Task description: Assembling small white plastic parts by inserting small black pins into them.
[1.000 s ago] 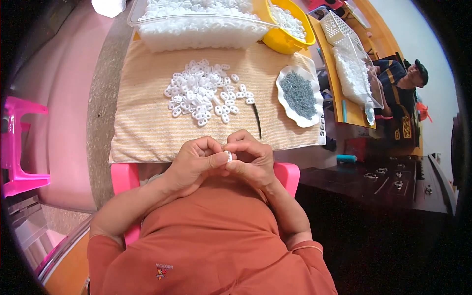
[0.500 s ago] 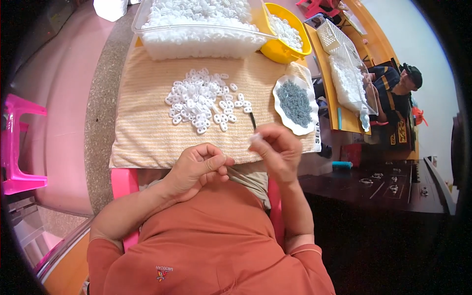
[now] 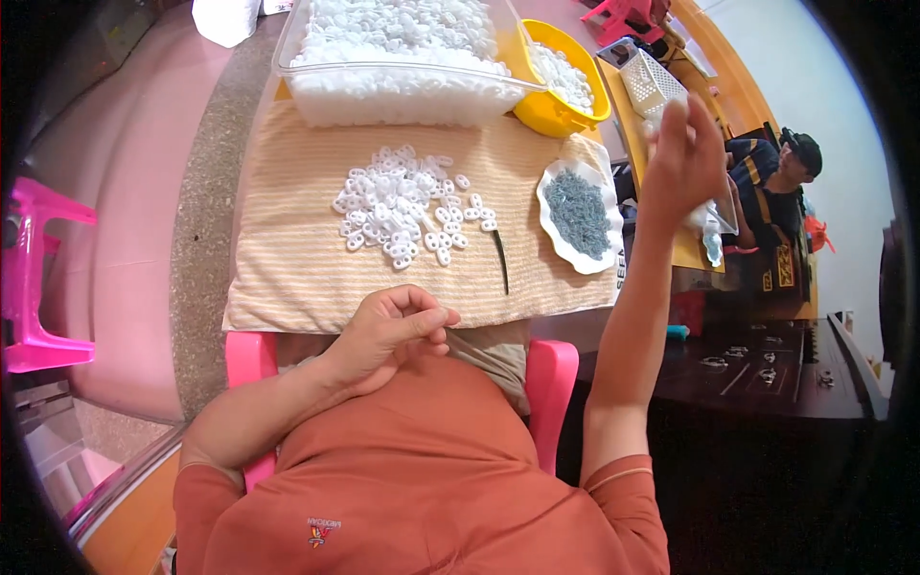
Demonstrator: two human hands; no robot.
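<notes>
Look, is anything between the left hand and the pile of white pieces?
Nothing visible stands between the left hand and the white pieces; only striped towel lies there. The black stick is off to the right.

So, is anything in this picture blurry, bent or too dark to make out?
In the head view, the right hand looks slightly soft; the head view's wide lens bows the speckled floor strip and leaves black corners; in the head view, white pieces in the clear box are bright enough to merge, while the lower right sinks into darkness.
</notes>
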